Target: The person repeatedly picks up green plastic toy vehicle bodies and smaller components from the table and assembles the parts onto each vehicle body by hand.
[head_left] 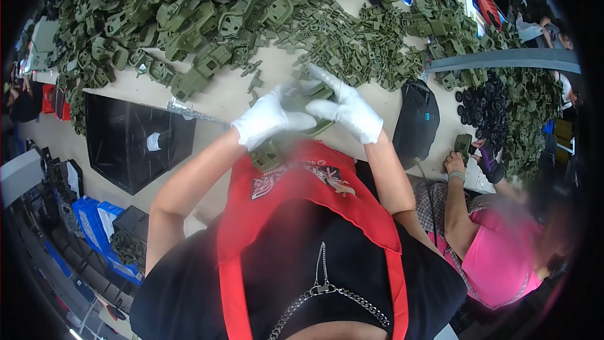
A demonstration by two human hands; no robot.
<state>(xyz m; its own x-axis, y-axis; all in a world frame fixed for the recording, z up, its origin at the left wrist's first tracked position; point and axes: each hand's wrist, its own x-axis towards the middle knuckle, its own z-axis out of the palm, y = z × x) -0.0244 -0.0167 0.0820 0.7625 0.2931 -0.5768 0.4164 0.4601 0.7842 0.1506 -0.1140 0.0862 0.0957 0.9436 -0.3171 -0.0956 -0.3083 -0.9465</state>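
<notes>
Beige table [220, 97] heaped with olive green plastic parts [189, 12]. Above its near edge, two white-gloved hands meet: left hand [267, 119] and right hand [346, 110] both grasp one green part [308, 91] between them, right forefinger pointing up. Black tray [135, 138] lies to the left, black bag [416, 123] to the right, where a person in pink [503, 252] works

Matt green plastic part [306, 96], white cloth gloves [267, 119]
</notes>
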